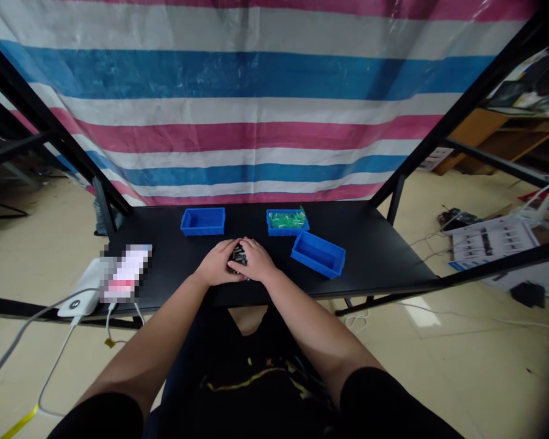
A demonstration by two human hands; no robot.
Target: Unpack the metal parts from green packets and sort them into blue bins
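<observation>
My left hand and my right hand are cupped together around a heap of small dark and silvery metal pieces, close to the front edge of the black table. They look like short cylinders or screws, too small to tell which. The fingers of both hands curve around the heap from either side, and the undersides of the hands are hidden. Beyond my left hand stands an empty blue bin. Past my right hand, a second blue bin holds green plastic packaging, and a third blue bin sits at an angle with nothing visible inside.
On the left of the black table lie a phone, blurred out, and a white power bank with cables running off the edge. A striped tarp hangs behind, between black frame posts.
</observation>
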